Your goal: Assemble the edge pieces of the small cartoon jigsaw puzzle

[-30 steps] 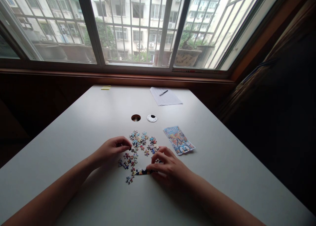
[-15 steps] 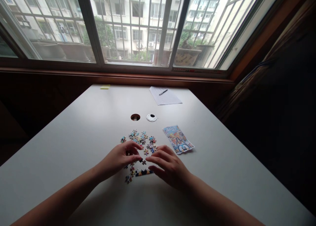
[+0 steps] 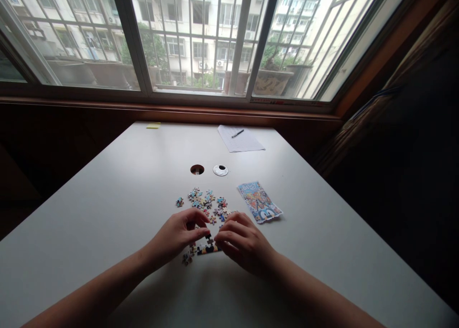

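My left hand (image 3: 184, 230) pinches a small dark puzzle piece (image 3: 209, 239) between thumb and fingertips. It holds the piece just above a joined strip of puzzle pieces (image 3: 203, 251), which has a dark and orange pattern. Close on the other side, my right hand (image 3: 244, 239) has its fingers bent and somewhat apart, with nothing visible in them. This hand covers the right end of the strip. Loose puzzle pieces (image 3: 196, 197) lie in a scatter beyond both hands, and a few more (image 3: 187, 257) sit beside the strip's left end.
A creased picture sheet (image 3: 260, 202) lies right of the loose pieces. Farther back, the white table (image 3: 118, 189) has a round hole (image 3: 197, 169) with its cover (image 3: 220, 170) beside it. Paper (image 3: 240, 141) with a pen (image 3: 237, 133) and a yellow note (image 3: 153, 125) lie near the window.
My left hand has moved slightly right and down with the puzzle piece, bringing it close to the strip. My right hand's fingers have curled closer together.
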`<control>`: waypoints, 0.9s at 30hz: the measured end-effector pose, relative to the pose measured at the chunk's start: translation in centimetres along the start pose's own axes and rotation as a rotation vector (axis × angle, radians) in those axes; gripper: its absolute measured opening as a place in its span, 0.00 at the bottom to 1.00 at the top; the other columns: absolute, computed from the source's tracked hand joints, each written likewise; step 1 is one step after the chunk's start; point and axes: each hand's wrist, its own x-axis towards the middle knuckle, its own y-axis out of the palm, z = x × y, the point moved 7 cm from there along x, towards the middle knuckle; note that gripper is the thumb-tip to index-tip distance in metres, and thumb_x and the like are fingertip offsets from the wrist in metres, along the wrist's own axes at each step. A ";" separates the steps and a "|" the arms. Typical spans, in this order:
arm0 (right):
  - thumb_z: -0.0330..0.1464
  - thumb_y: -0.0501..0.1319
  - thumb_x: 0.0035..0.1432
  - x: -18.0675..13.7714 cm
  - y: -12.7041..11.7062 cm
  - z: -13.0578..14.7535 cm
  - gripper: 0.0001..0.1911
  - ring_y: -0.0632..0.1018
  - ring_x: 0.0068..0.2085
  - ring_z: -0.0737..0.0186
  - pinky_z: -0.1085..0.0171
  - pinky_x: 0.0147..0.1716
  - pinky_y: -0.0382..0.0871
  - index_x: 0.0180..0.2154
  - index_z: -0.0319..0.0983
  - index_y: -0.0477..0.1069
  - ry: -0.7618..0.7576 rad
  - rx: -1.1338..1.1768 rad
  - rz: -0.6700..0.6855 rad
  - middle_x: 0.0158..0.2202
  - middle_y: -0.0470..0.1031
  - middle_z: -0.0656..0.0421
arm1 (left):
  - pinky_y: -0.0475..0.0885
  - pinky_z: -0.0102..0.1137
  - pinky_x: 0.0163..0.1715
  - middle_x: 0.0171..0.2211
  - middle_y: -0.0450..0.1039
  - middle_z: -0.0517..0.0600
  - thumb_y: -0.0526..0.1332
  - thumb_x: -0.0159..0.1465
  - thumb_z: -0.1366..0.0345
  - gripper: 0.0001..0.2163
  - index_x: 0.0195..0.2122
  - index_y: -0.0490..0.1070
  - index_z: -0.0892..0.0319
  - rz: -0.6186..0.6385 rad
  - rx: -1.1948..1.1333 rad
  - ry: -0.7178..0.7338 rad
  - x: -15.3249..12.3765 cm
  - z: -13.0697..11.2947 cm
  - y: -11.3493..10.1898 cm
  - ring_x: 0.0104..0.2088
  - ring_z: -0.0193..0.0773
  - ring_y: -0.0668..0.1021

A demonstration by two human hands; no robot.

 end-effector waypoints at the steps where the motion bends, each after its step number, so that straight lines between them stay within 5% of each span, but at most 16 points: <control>1: 0.33 0.61 0.66 0.0 -0.1 0.0 0.04 0.73 0.43 0.58 0.56 0.45 0.67 0.42 0.43 0.74 0.003 -0.004 -0.009 0.36 0.78 0.57 | 0.72 0.32 0.35 0.35 0.77 0.50 0.68 0.60 0.57 0.11 0.39 0.74 0.58 -0.024 0.006 -0.003 0.0 -0.1 -0.2 0.36 0.40 0.77; 6: 0.39 0.64 0.65 0.3 -0.1 -0.1 0.09 0.73 0.41 0.57 0.56 0.45 0.67 0.43 0.42 0.74 0.024 -0.016 -0.021 0.36 0.78 0.57 | 0.72 0.32 0.34 0.34 0.77 0.50 0.68 0.61 0.54 0.13 0.38 0.75 0.58 -0.076 -0.001 -0.005 -0.1 0.1 -0.5 0.35 0.40 0.77; 27: 0.31 0.58 0.68 0.3 -0.5 -1.0 0.08 0.72 0.40 0.57 0.57 0.42 0.69 0.45 0.41 0.75 0.131 0.188 -0.076 0.36 0.77 0.56 | 0.70 0.30 0.35 0.34 0.79 0.49 0.68 0.61 0.59 0.09 0.39 0.76 0.57 -0.017 0.088 0.072 -0.3 0.3 0.5 0.35 0.38 0.77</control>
